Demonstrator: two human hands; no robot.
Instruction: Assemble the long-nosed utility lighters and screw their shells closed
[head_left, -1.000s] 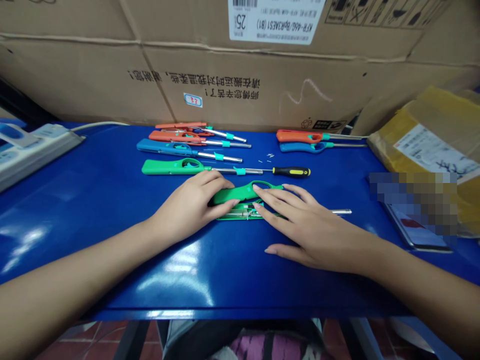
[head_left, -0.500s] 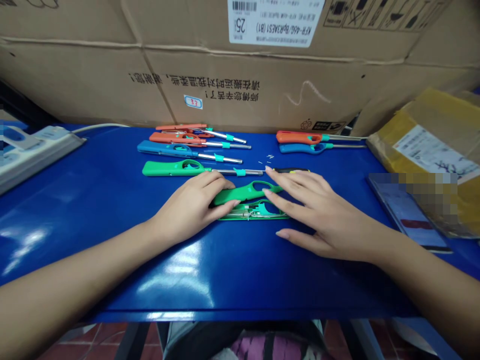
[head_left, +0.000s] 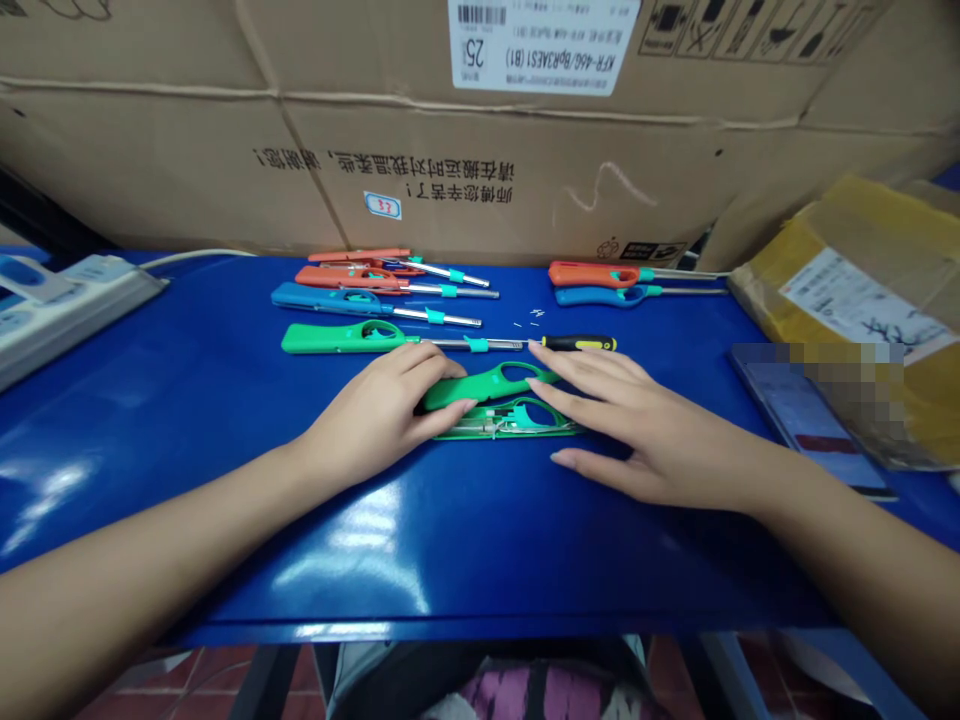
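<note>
In the head view, my left hand pinches the left end of a green lighter casing half between thumb and fingers. Just in front of it lies the other, opened half of the lighter, with its inner parts and a teal trigger showing. My right hand hovers or rests over the right ends of both halves, its fingers spread. Those ends are partly hidden by the fingers. Beyond the right fingertips is a black and yellow screwdriver. A whole-length green lighter lies behind my left hand.
Blue and orange lighters lie at the back, with another orange lighter and blue lighter further right. A cardboard box stands behind. A power strip is left; a phone and yellow-taped parcel are right.
The view has shifted slightly. My right hand has moved a little, so more of the screwdriver handle shows. My left hand keeps its hold on the casing half.
</note>
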